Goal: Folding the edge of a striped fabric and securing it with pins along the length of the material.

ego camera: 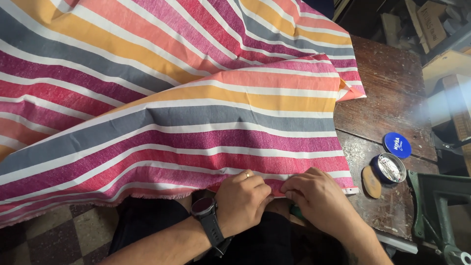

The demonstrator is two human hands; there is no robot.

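A large striped cloth [196, 98] in pink, orange, grey, magenta and white lies folded over a dark wooden table [392, 93]. Its near edge hangs by my lap. My left hand [243, 198], with a ring and a black wristwatch, pinches that near edge. My right hand [319, 196] pinches the same edge just to the right, fingertips almost touching the left ones. Both hands are closed on the cloth's hem.
An open round tin [391, 168] holding several pins sits on the table at right, its blue lid [397, 145] beside it and a flat brown oval piece [371, 182] in front. A green metal machine part [436, 206] stands at the right edge. Checkered floor lies at lower left.
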